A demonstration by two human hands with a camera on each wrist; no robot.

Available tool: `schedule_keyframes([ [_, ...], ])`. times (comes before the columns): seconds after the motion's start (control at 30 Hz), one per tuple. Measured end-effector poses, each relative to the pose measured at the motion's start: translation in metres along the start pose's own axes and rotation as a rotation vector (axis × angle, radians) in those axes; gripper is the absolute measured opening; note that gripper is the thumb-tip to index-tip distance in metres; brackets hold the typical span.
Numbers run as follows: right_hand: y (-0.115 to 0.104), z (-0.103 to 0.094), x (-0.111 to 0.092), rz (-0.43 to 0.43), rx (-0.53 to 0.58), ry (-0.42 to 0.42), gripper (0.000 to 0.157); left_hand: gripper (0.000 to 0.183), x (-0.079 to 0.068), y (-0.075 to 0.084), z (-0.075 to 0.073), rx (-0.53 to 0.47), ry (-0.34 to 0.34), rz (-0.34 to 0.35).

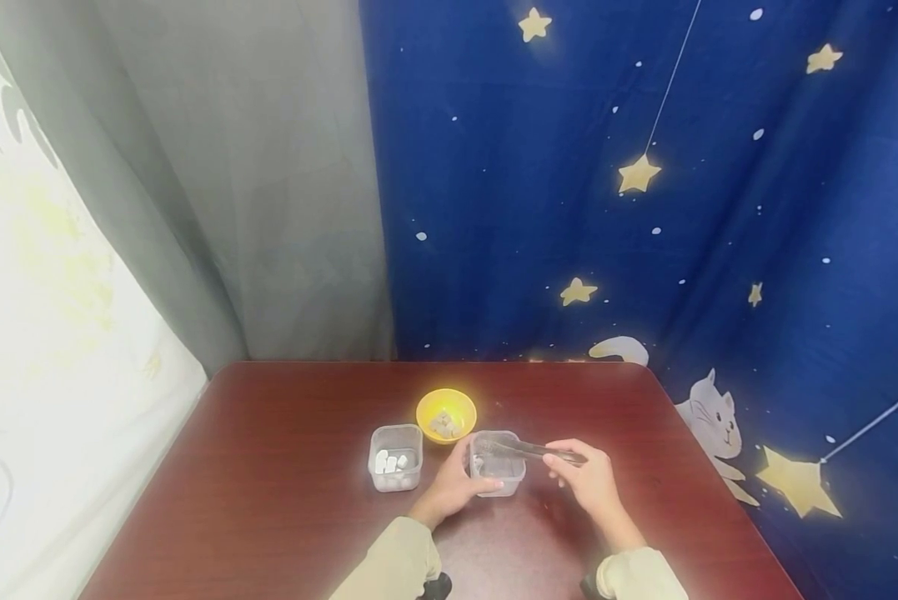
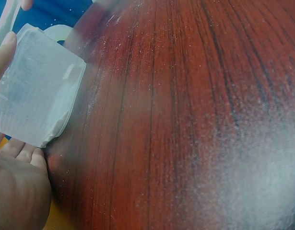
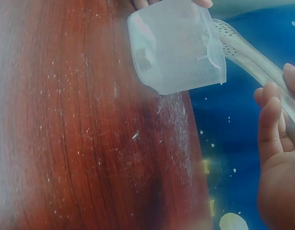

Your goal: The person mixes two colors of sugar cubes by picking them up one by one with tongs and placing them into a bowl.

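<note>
My left hand (image 1: 451,485) grips a clear plastic tub (image 1: 510,479), its thumb across the near wall. A small pale piece (image 1: 479,461) lies inside by the left wall. My right hand (image 1: 593,482) holds metal tongs (image 1: 531,451) with perforated tips (image 3: 227,29), which reach over the tub's opening. Whether the tips pinch anything is hidden by the cloudy tub wall. Just beyond the left hand, a yellow bowl (image 1: 423,414) contains beige-grey chunks (image 1: 444,425). Another clear tub (image 1: 396,433), with several white pieces (image 1: 391,463) in it, stands to the left.
All of this is on a dark red wood-grain table (image 1: 283,467). Behind it hang a grey curtain (image 1: 268,183) and a blue star-patterned curtain (image 1: 509,183). White cloth (image 1: 58,350) hangs along the left side.
</note>
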State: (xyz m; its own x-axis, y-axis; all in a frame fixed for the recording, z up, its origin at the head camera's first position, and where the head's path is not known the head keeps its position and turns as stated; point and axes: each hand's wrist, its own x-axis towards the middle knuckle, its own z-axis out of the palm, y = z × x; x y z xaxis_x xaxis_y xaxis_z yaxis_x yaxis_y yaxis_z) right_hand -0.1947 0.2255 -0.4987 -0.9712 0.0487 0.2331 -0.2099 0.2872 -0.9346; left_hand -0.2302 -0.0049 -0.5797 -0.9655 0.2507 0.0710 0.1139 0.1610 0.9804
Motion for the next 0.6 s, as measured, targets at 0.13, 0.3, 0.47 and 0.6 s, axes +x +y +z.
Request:
schedule_keyframes([
  [0.13, -0.001, 0.000, 0.001, -0.009, 0.036, 0.027, 0.017, 0.088, 0.000, 0.000, 0.000, 0.011, 0.000, -0.013],
  [0.3, -0.010, 0.005, 0.001, -0.007, 0.090, 0.085, 0.017, 0.091, 0.000, 0.001, -0.001, 0.020, -0.001, -0.024],
  [0.47, -0.018, 0.013, 0.003, -0.021, 0.144, 0.124, 0.018, 0.089, 0.000, 0.001, 0.000, 0.003, -0.001, -0.009],
  [0.6, -0.021, 0.017, 0.007, -0.034, 0.177, 0.148, 0.018, 0.086, 0.000, 0.002, 0.000, -0.010, 0.000, -0.001],
])
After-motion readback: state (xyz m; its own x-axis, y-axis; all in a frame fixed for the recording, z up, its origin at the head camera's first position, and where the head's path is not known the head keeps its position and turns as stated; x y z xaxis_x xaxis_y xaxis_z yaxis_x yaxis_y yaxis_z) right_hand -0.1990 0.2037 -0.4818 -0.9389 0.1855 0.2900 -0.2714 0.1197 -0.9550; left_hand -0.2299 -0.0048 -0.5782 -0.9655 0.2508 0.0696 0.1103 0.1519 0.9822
